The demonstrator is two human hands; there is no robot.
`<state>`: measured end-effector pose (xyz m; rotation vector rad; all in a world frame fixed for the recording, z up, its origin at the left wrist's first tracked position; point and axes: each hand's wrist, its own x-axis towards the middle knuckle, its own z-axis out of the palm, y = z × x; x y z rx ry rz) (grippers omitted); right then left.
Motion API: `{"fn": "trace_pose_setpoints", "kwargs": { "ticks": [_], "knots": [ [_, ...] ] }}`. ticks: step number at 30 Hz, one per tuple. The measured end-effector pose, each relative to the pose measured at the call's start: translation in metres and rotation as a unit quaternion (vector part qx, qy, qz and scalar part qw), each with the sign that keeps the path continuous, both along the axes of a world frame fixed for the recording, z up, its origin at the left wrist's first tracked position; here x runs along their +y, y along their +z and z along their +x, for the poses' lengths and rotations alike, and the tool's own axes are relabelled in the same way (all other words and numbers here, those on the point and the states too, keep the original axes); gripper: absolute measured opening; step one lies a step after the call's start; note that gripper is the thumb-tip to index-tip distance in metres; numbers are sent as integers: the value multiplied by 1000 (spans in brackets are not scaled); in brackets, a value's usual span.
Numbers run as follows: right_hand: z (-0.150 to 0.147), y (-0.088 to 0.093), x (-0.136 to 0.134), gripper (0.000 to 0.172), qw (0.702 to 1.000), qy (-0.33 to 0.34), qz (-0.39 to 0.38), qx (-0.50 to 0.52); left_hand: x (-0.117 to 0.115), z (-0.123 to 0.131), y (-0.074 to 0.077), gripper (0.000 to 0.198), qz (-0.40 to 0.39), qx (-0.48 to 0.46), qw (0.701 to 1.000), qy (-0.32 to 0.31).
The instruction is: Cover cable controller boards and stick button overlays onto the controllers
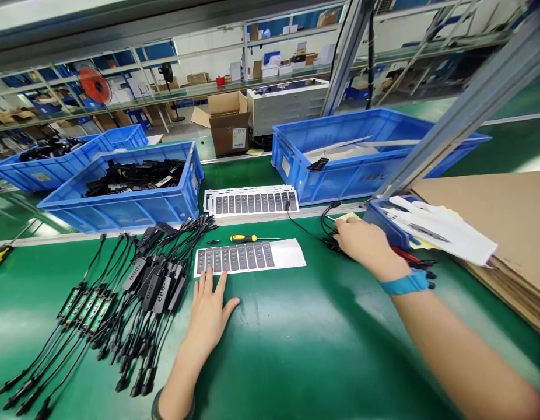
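With the left hand (211, 309) resting flat and released below the label sheet (248, 257), the black cable (330, 245) under the right hand (361, 242), whose grip cannot be told, is best drawn out gently.

An electronics assembly workshop in a factory is shown. A long green bench (296, 350) is lined along its far edge with blue bins (121, 211) filled with black parts. Wired controller cables (134, 286) are laid out in rows toward its left edge, and a sheet of keypad stickers (248, 256) and a screwdriver (248, 238) at its middle. Shelving (274, 79) stacked with cartons (228, 125) is seen behind.
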<state>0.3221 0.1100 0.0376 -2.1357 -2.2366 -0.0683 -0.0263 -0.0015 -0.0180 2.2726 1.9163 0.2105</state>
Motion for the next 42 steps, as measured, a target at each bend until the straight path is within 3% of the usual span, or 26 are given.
{"fn": "trace_pose_setpoints", "kwargs": {
  "ticks": [6,11,14,18,21,23,25,29,34,36,37,40,42],
  "knots": [
    [-74,-26,10,18,973,155,2,170,0,3,-1,57,5,11,1000,8],
    [-99,-43,14,11,944,191,11,270,-1,9,5,56,-7,3,1000,24],
    [-92,-33,8,13,912,157,45,377,-4,14,9,59,-13,-5,999,30],
    [-69,-7,-5,13,773,-10,87,629,-5,9,24,52,17,-28,999,43],
    [-50,3,-16,17,703,-86,113,697,-8,-13,42,33,96,-16,981,169],
    [-42,3,-25,22,683,-89,124,714,-13,-35,52,27,127,1,953,275],
    [-42,1,-34,25,684,-78,120,715,-19,-58,56,25,123,-1,936,329],
    [-63,2,-56,33,686,-56,85,720,-29,-88,54,31,96,-46,935,337],
    [-97,15,-77,38,651,-27,44,758,-34,-84,61,39,102,-149,932,313],
    [-106,20,-84,32,635,5,26,772,-35,-70,66,39,95,-295,907,285],
    [-110,21,-87,29,629,25,17,777,-35,-61,68,39,75,-392,878,265],
    [-121,24,-96,21,627,74,-3,775,-38,-27,76,38,-29,-635,747,195],
    [-126,25,-101,18,629,102,-14,771,-41,-5,80,35,-85,-715,676,157]
  ]
}}
